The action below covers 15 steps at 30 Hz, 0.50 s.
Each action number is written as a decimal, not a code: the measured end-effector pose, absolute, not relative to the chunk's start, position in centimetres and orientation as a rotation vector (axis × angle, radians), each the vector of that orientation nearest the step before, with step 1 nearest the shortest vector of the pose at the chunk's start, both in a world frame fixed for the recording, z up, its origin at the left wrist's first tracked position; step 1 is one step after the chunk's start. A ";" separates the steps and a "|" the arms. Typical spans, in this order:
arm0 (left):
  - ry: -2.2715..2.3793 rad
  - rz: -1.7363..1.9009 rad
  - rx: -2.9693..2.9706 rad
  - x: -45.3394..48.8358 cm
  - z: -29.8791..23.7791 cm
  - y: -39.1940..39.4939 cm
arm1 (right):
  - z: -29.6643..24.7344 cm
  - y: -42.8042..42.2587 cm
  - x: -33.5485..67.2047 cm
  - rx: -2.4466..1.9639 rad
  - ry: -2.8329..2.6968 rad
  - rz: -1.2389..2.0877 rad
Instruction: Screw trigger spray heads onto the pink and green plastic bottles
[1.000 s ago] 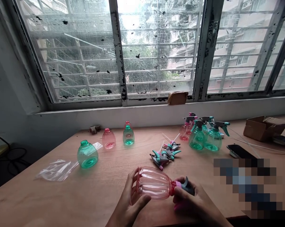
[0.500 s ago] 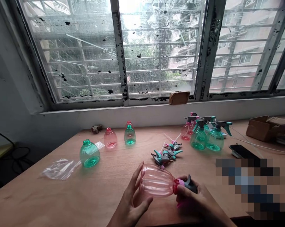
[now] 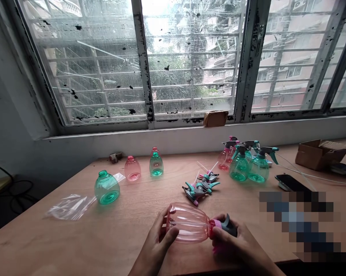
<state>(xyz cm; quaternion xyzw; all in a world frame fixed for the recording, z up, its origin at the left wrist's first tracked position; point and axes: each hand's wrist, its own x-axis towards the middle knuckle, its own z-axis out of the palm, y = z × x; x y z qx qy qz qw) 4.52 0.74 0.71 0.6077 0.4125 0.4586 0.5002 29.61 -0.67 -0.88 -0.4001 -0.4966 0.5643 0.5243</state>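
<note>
Fingers of the left hand (image 3: 158, 243), spread half a second ago, now clasp the base of the pink spray bottle (image 3: 190, 226), held sideways just over the table (image 3: 104, 237). The right hand (image 3: 233, 243) grips the trigger head (image 3: 227, 225), seemingly seated on the neck.

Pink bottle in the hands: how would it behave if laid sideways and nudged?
Probably light: the pink bottle looks empty, thin clear plastic. Its round ribbed body would likely roll, though the trigger head may catch and stop it. Likely squeezable, not brittle.
</note>
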 end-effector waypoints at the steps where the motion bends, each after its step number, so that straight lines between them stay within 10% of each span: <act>1: 1.012 1.121 1.469 4.5 0.8 0.7 | -0.9 -0.7 29.6 -0.955 -1.191 1.360; 15: 1.063 1.215 1.426 4.6 0.5 1.3 | -1.6 -0.6 29.3 -1.019 -1.317 1.220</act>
